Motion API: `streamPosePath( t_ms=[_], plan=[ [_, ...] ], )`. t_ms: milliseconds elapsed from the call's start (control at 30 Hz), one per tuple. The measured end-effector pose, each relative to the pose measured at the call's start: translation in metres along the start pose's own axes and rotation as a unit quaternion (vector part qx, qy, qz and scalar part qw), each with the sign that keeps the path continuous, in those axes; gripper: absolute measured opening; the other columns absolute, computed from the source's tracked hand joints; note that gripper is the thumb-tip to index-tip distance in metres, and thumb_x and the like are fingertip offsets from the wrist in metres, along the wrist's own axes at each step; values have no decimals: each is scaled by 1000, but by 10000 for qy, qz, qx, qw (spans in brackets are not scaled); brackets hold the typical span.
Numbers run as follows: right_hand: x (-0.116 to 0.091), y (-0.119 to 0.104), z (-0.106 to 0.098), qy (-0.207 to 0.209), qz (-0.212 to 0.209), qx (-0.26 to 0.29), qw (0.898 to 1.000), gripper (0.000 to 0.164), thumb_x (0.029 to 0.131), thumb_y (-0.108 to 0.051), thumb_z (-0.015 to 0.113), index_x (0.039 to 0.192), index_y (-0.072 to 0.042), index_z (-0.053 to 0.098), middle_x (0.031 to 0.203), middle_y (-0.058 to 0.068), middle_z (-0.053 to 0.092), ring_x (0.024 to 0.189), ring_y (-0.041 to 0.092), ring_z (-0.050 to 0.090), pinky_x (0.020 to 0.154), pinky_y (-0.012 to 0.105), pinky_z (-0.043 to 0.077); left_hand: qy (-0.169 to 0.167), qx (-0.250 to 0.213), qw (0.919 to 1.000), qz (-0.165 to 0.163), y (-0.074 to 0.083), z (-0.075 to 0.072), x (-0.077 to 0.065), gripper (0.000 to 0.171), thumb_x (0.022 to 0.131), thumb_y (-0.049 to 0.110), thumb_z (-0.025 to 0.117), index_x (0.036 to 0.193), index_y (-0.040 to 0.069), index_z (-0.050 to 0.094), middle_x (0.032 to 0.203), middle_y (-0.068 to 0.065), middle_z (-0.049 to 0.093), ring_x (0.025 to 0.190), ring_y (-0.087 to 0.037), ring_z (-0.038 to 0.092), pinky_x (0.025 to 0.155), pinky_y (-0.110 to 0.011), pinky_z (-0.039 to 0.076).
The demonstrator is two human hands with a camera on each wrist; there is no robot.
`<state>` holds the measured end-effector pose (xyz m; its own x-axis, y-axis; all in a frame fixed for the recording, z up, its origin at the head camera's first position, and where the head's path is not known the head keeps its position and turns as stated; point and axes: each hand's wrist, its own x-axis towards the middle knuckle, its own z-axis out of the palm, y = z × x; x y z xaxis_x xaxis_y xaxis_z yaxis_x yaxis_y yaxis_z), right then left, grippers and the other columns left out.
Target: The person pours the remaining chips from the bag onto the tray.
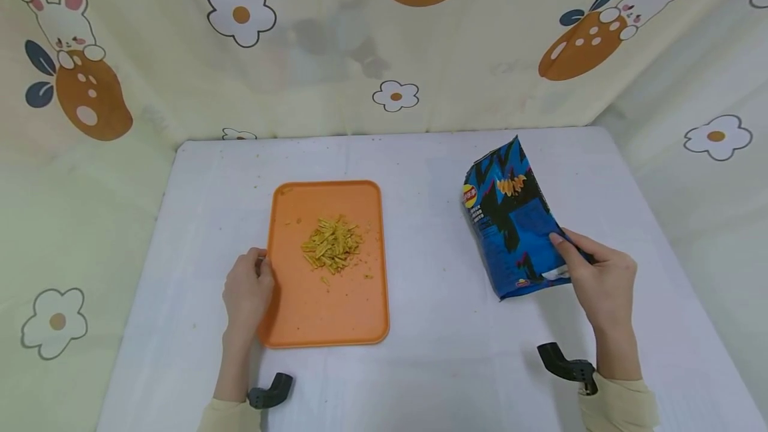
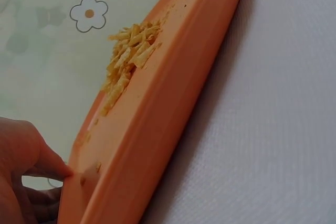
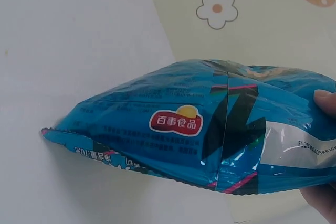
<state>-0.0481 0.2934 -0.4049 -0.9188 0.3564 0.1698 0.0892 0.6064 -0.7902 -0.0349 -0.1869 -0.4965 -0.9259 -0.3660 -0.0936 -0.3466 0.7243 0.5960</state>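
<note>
An orange tray [image 1: 327, 315] lies on the white table with a small heap of yellow chip sticks [image 1: 331, 245] and scattered crumbs on it. My left hand [image 1: 247, 289] pinches the tray's left rim; in the left wrist view, fingertips [image 2: 64, 170] meet that orange edge. Over the table's right side, my right hand [image 1: 607, 279] grips a blue and black chip bag [image 1: 510, 229] by its right edge, thumb on the front. The right wrist view shows the bag's printed side [image 3: 176, 121], bulging somewhat. What the bag contains is hidden.
The white tabletop [image 1: 432, 352] spreads between tray and bag, with a few tiny crumbs. A pale curtain [image 1: 312, 105] with flower and rabbit prints hangs behind and at both sides. Black wrist mounts [image 1: 271, 392] sit at both cuffs.
</note>
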Motion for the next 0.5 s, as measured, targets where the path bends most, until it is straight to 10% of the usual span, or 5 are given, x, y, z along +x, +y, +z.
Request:
streamPosePath(
  t_ms=[267,500],
  plan=[
    [-1,-2,2,386,-1213,-314,9914,21,84,-9,74,102,3,74,91,21,73,47,-16,48,36,17,24,62,59,10000,1,-1,0,-1,26,98,16,48,117,5,63,102,-16,65,90,-33,63,73,-50,48],
    [2,-6,3,546,-1630,-439,9841,20,82,-2,74,99,7,73,89,27,71,62,-28,48,49,1,30,5,73,10000,-62,0,1,-1,27,98,17,47,118,5,62,101,-15,64,88,-32,61,72,-49,47]
  ],
)
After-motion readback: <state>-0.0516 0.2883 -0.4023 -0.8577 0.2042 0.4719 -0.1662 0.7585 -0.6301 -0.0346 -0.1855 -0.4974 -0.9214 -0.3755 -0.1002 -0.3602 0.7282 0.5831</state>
